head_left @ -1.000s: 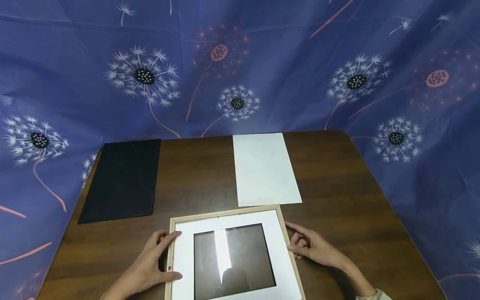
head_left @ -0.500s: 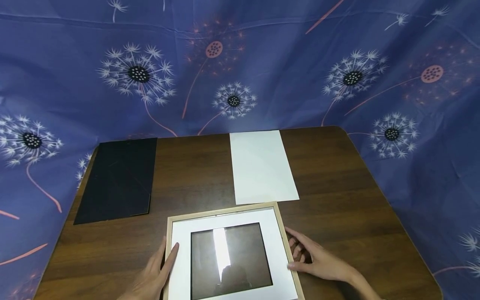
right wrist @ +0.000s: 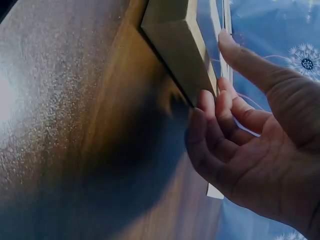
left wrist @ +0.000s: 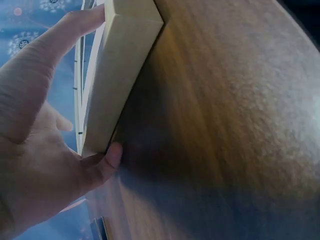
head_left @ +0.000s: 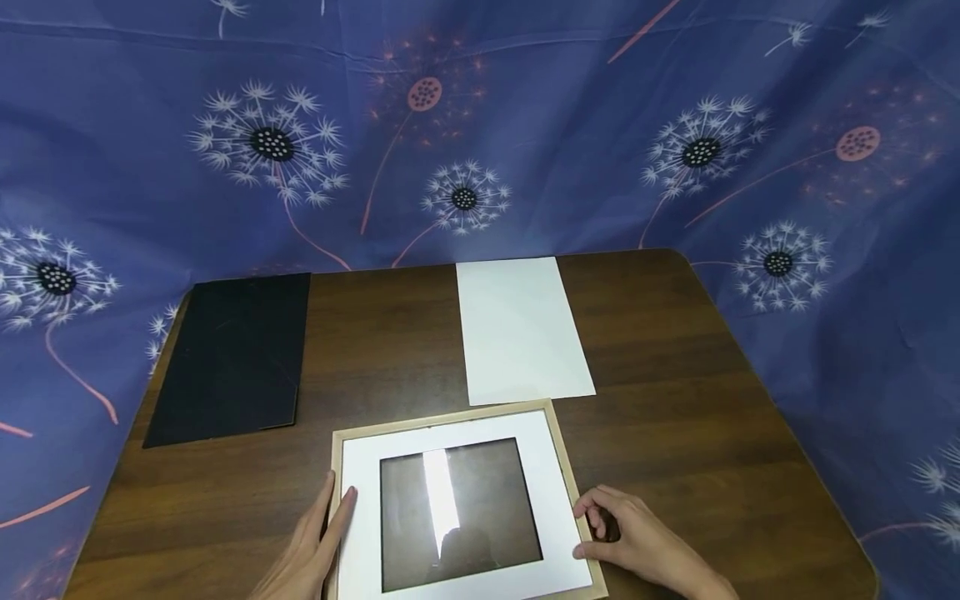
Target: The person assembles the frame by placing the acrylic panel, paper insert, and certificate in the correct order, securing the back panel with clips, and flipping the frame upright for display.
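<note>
A light wooden picture frame (head_left: 334, 517) lies on the table near its front edge, with a white mat (head_left: 457, 433) inside it and glass (head_left: 480, 533) showing in the mat's opening. My left hand (head_left: 300, 550) holds the frame's left side, one digit over the mat and the others along the outer edge. In the left wrist view a fingertip (left wrist: 114, 154) sits low beside the frame's corner. At the right side, my right hand (head_left: 637, 537) grips the rim with bent fingers, thumb and a fingertip over its edge. The frame's near edge is partly cut off.
A black board (head_left: 232, 358) lies at the table's back left. Behind the frame is a white sheet (head_left: 525, 333), its near edge close to the frame's top right corner. Blue dandelion-print cloth (head_left: 570, 125) hangs around the brown table (head_left: 675, 400).
My left hand shifted from spread digits over the left rim to lying along it. My right hand's index finger, earlier stretched along the outer side, has bent onto the rim. The view shifted slightly.
</note>
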`<state>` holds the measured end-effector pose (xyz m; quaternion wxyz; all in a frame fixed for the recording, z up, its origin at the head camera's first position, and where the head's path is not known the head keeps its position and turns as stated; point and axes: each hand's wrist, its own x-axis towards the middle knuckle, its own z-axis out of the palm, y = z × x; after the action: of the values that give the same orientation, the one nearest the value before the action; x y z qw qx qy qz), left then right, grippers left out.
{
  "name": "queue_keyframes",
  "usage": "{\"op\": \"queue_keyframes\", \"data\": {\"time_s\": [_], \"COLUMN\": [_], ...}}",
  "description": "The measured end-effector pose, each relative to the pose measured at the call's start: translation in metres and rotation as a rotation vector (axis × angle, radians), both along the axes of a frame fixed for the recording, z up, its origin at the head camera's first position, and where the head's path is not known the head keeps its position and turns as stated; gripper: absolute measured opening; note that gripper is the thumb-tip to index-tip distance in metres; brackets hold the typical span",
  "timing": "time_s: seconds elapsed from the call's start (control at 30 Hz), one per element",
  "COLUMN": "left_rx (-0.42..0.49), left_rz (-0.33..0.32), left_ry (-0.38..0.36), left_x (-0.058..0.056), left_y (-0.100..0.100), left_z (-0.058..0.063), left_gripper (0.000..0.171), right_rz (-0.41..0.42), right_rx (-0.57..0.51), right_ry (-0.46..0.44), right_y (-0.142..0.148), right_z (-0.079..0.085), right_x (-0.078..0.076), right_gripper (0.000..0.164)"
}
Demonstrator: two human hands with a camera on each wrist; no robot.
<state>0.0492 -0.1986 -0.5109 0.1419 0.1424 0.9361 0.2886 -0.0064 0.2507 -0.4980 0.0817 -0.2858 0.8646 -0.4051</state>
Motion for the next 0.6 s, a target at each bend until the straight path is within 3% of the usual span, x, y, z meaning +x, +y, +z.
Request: {"op": "queue_keyframes", "data": {"time_s": [0.17, 0.33, 0.43, 0.6], "left_rx": [-0.003, 0.028, 0.077, 0.117], "left_rz": [-0.025, -0.047, -0.054, -0.041], "left_ry": [0.019, 0.016, 0.021, -0.008], "left_x": [-0.001, -0.005, -0.006, -0.007], "left_y": [-0.002, -0.006, -0.008, -0.008], "left_z": [-0.001, -0.001, -0.001, 0.001], "left_gripper": [0.132, 0.134, 0.134, 0.124], "right_rz": [-0.051, -0.101, -0.111, -0.068], "right_rx": [0.068, 0.282, 0.361, 0.207], "right_ry": [-0.054, -0.117, -0.084, -0.076], "right_y": [-0.003, -0.008, -0.010, -0.010], "right_z": [0.002, 0.009, 0.012, 0.005], "right_x": [0.002, 0.003, 0.004, 0.002], "right_gripper": [0.039, 0.056, 0.058, 0.063]}}
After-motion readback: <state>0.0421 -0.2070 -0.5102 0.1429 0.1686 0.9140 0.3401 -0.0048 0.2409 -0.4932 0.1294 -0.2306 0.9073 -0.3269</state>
